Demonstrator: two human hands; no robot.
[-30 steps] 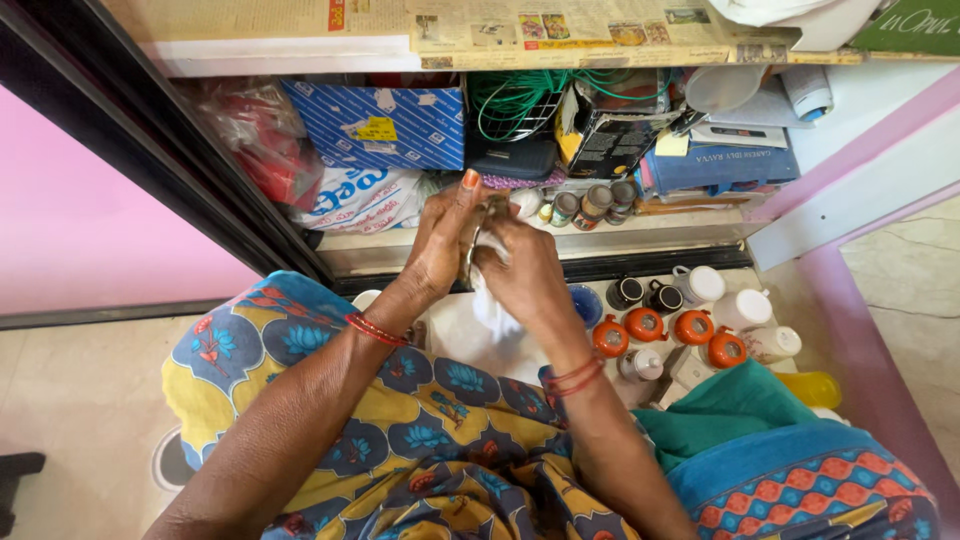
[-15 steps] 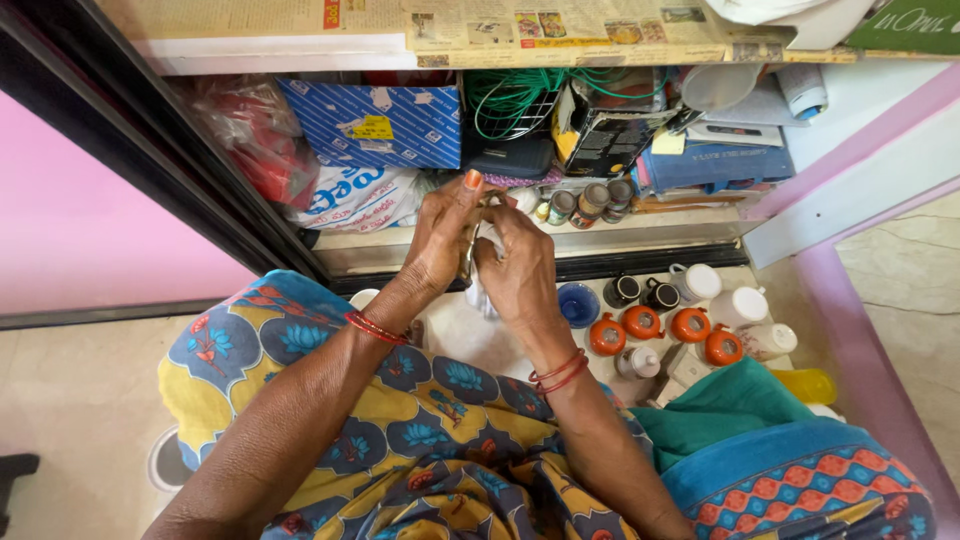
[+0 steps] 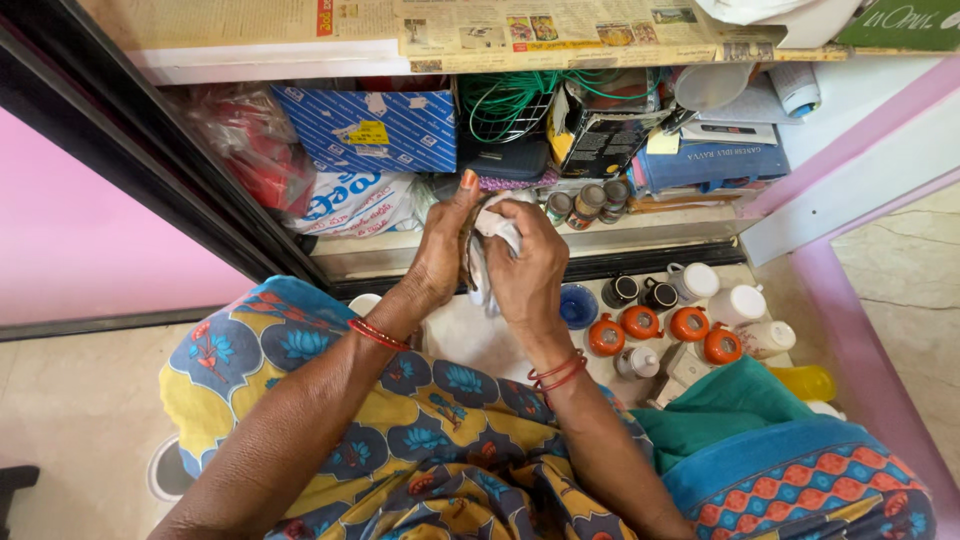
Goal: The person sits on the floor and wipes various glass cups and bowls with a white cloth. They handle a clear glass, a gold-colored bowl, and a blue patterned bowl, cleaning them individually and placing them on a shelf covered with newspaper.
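Held thing: a small round dark object with a brownish rim (image 3: 467,250), mostly hidden between the two hands, above the floor in front of the low shelf's front edge.
Cloth: a crumpled white cloth (image 3: 492,228), soft and creased, pressed against the round object.
Left hand: the left hand (image 3: 440,255) has its fingers curled closed around the object's edge, thumb up with an orange-painted nail.
Right hand: the right hand (image 3: 525,270) has its fingers folded tight over the cloth, bunching it onto the object.
Wrists: thin red bangles (image 3: 558,372) on both.
Floor: a row of glossy orange round ceramic pots (image 3: 662,325) with dark lids, white plastic cups (image 3: 737,302) and a blue glass bowl (image 3: 578,305) just right of the hands.
Shelf: a blue patterned cardboard box (image 3: 365,128), a coil of green wire (image 3: 505,98) and small metal-lidded jars (image 3: 587,203) near its front edge; newspaper (image 3: 520,28) lines the shelf above.
Room: pink wall (image 3: 90,240) left, pale tiled floor (image 3: 60,420).
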